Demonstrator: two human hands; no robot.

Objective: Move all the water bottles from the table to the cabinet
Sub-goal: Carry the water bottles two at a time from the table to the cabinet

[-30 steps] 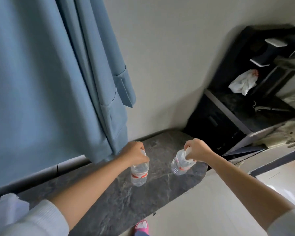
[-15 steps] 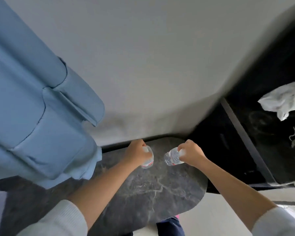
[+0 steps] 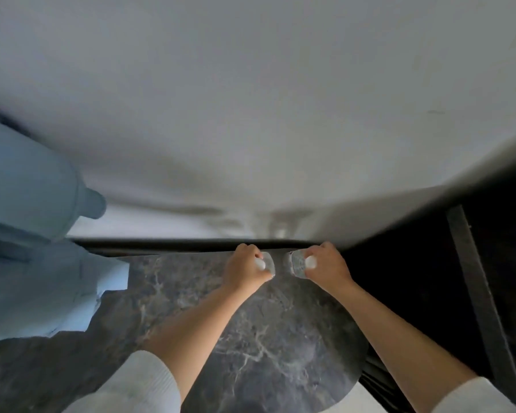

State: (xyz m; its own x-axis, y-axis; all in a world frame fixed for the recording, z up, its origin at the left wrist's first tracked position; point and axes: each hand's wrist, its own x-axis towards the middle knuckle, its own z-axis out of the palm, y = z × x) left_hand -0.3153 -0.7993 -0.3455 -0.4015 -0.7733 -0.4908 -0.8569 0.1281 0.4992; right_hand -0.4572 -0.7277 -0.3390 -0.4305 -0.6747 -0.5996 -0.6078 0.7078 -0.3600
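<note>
My left hand (image 3: 245,271) grips the capped top of a clear water bottle (image 3: 267,262), seen almost straight from above. My right hand (image 3: 326,265) grips a second clear water bottle (image 3: 295,262) by its white cap. Both bottles are upright, side by side with a small gap between them, at the back of the dark marble top (image 3: 265,347), close to the wall. Whether their bases touch the surface is hidden by my hands. The picture is blurred.
A blue curtain (image 3: 33,251) hangs over the left part of the marble top. The white wall (image 3: 251,114) rises right behind the bottles. A black cabinet (image 3: 447,293) stands against the right end of the top.
Both hands moved the bottles back toward the wall and turned them upright. My view swung down and closer, so the white cloth and the cabinet shelves left the frame.
</note>
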